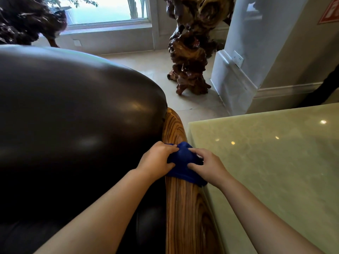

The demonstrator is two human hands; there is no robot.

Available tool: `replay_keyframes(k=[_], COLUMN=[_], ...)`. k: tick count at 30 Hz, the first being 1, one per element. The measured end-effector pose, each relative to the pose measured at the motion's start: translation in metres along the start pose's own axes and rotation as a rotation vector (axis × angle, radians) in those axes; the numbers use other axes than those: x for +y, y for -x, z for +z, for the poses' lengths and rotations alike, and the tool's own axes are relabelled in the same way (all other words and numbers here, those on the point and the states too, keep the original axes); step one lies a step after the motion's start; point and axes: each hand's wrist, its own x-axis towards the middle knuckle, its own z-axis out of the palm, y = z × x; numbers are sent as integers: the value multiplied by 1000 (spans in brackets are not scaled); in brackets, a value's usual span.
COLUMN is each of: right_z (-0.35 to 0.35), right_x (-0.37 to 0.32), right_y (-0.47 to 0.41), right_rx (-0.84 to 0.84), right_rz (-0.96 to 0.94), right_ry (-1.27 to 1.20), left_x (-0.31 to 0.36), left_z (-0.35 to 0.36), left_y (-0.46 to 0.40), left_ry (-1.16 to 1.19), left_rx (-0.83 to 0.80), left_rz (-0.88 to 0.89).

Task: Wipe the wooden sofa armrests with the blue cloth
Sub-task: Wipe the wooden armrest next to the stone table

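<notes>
Pinching the blue cloth [183,163] on the wooden armrest [185,208], left hand [156,159] and right hand [207,165]

two bare forearms, sleeveless to the frame edge, hands ungloved.

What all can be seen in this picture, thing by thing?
Sofa cushion: one, dark brown leather, left half of the view.
Wooden armrest: one, striped brown grain, running along the cushion's right side.
Blue cloth: one, deep blue, bunched on the armrest.
Stone tabletop: one, pale green, glossy, right of the armrest.
Root sculpture: one, knotted reddish brown, on the floor beyond the armrest.
Second carved piece: one, dark, top left, partly cut off.
Window: one, bright, at the top.
White column: one, right of the sculpture.
Left hand: one, bare, gripping the cloth's left side.
Right hand: one, bare, gripping its right side.
</notes>
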Motion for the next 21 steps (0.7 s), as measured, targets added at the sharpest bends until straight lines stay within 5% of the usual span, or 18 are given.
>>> replay_keyframes(k=[5,12,21], right_z=[-2,-37,-34], right_x=[-10,-34,-37], right_y=[22,31,50], right_rx=[75,-180,-14], right_rz=[-21,34,-31], right_ry=[175,283,232], left_x=[13,22,39], left_z=[14,-20,-14], left_y=[35,38,65], left_ry=[16,175,213], left_rx=[105,-134,44], left_rz=[2,-81,-146])
